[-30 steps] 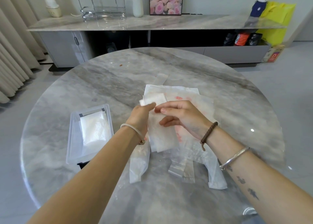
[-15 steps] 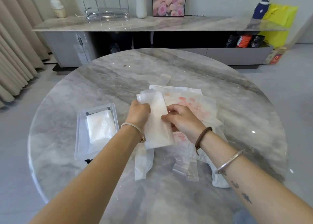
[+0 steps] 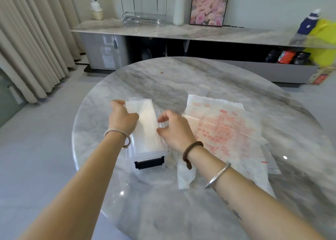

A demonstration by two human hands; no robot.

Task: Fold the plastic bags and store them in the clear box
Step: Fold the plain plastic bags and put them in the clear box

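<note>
Folded white plastic bag sits over the open clear plastic box, which stands left of centre on the round grey marble worktop, black latch toward me. My left hand grips the bag's left edge, thumb on top. My right hand is at its right edge, fingers curled; cannot tell whether it pinches the plastic. Just right of the box, flat translucent bags with red print lie spread out; a crumpled white bag lies under my right wrist.
</note>
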